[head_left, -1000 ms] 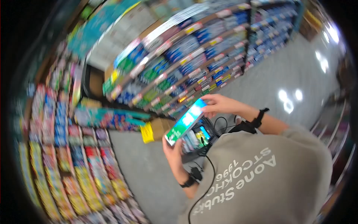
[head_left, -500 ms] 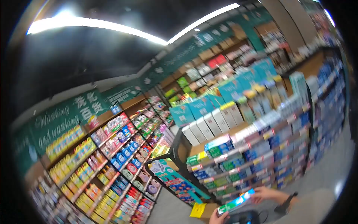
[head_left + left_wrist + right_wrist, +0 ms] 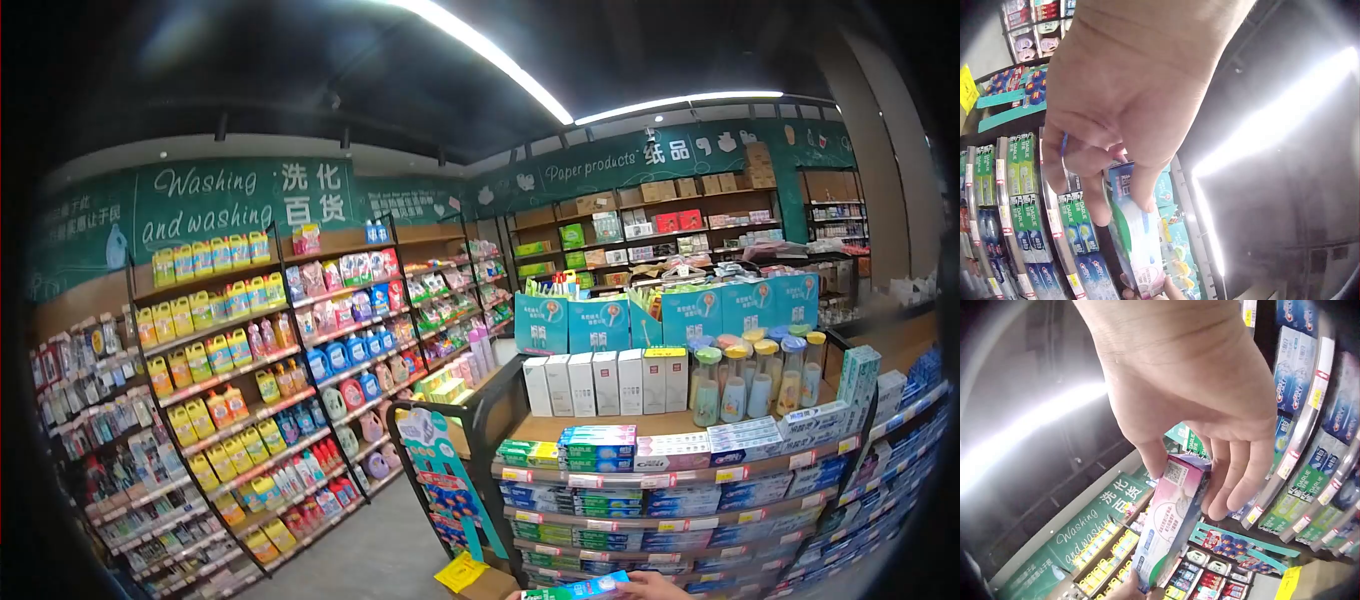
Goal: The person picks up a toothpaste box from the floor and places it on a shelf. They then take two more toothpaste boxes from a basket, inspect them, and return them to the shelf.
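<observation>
A long toothpaste box, green and blue on the side that shows in the head view, is at the bottom edge of that view. My right hand holds its right end; most of that hand is cut off there. In the left wrist view my left hand pinches the green-and-blue end between thumb and fingers. From the right wrist, the box shows a white and pink side with a QR code, and the thumb and fingers of my right hand grip that pink end.
A toothpaste shelf stands right in front, with white boxes and lidded bottles on top. Cleaning products fill the wall shelves at left. A carton with a yellow label sits low beside the toothpaste shelf.
The head view has swung up from the hands and floor to the shelves and signs. The box and hands have slid down to its bottom edge, both hands still on the box.
</observation>
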Motion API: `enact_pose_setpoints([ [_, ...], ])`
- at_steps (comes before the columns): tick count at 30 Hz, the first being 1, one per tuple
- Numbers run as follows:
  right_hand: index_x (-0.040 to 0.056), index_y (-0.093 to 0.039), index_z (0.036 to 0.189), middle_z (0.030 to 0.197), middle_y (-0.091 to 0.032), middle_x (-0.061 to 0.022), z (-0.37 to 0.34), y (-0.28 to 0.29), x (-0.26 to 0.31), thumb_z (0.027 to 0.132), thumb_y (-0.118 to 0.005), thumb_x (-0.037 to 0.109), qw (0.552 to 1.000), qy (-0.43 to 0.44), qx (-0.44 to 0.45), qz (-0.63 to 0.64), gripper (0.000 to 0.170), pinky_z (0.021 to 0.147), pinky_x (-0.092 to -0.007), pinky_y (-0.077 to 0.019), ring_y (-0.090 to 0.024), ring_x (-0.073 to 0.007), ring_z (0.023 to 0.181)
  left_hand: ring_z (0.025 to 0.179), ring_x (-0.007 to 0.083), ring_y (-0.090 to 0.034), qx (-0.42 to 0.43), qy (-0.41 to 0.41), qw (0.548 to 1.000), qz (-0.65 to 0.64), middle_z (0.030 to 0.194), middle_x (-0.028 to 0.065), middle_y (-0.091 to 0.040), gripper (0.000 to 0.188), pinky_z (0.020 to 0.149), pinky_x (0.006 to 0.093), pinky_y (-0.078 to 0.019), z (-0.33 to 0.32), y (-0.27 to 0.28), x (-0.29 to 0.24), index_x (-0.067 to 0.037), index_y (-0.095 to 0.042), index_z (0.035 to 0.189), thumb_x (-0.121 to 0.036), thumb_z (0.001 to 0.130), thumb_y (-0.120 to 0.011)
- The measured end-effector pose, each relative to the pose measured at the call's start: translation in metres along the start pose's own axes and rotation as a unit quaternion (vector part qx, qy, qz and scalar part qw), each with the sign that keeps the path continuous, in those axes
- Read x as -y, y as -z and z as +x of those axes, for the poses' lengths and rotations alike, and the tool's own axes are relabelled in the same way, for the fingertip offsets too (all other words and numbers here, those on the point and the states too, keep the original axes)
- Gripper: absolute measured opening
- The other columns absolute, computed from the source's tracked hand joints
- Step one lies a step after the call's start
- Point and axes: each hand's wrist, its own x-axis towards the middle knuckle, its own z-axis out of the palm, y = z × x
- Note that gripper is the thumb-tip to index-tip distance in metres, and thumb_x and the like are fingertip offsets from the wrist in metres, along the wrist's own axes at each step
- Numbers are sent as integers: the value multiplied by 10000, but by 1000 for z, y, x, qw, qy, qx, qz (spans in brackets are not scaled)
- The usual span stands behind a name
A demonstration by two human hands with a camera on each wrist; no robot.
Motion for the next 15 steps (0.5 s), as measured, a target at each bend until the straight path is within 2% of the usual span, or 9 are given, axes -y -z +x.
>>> enact_pose_setpoints([
  [3, 51, -605, 1334, 1014, -741, -131, 28, 34, -24, 1028, -685, 289, 998, 60, -19, -14, 396, 630, -263, -576, -721, -166, 773, 1072, 147, -626, -34, 26, 998, 51, 1170, 45, -668, 471, 910, 320, -534, 22, -5, 41, -54, -569, 1356, -118, 937, -775],
  [5, 13, -597, 1383, 1082, -753, -117, 27, 50, -2, 1023, -689, 239, 995, 39, 16, -85, 435, 756, -344, -616, -734, -199, 905, 1056, 155, -631, -9, -25, 999, 29, 1167, 39, -670, 475, 928, 353, -547, 8, -33, -16, -65, -564, 1367, -144, 949, -775],
  [7, 36, -592, 1424, 1082, -742, -55, 18, 52, 20, 984, -733, 182, 996, 76, 29, -34, 484, 732, -304, -581, -720, -147, 902, 687, 58, -642, 6, 34, 999, 7, 846, 39, -729, 338, 511, 221, -439, 5, -45, -41, -72, -571, 1270, -108, 973, -729],
  [9, 43, -574, 1453, 1207, -706, -60, 10, 48, 42, 942, -772, 119, 993, 112, 38, 23, 553, 786, -314, -582, -694, -152, 1022, 800, 127, -724, -2, 25, 999, 24, 1004, 49, -715, 321, 510, 240, -485, 5, -52, -47, -62, -557, 1258, -88, 975, -706],
  [11, 41, -552, 1478, 1304, -663, -61, 7, 47, 59, 908, -799, 80, 987, 137, 74, 34, 623, 835, -326, -580, -658, -166, 1119, 608, 54, -615, -52, 18, 998, -30, 834, 8, -718, 327, 500, 222, -430, 3, -70, -62, -66, -584, 1259, -151, 980, -732],
  [13, 30, -562, 1465, 1330, -650, -69, 11, 51, 67, 888, -815, 65, 985, 146, 89, 25, 631, 857, -335, -580, -652, -181, 1134, 566, 56, -589, -67, 64, 996, -16, 771, -11, -676, 278, 490, 227, -425, 1, -78, -87, -66, -602, 1210, -169, 985, -729],
  [15, 16, -582, 1441, 1325, -654, -82, 22, 67, 61, 880, -816, 59, 988, 128, 92, 2, 610, 859, -341, -583, -664, -185, 1115, 580, 60, -611, -79, 88, 993, 18, 743, -17, -632, 226, 476, 224, -421, 1, -80, -92, -66, -612, 1174, -172, 999, -709],
])
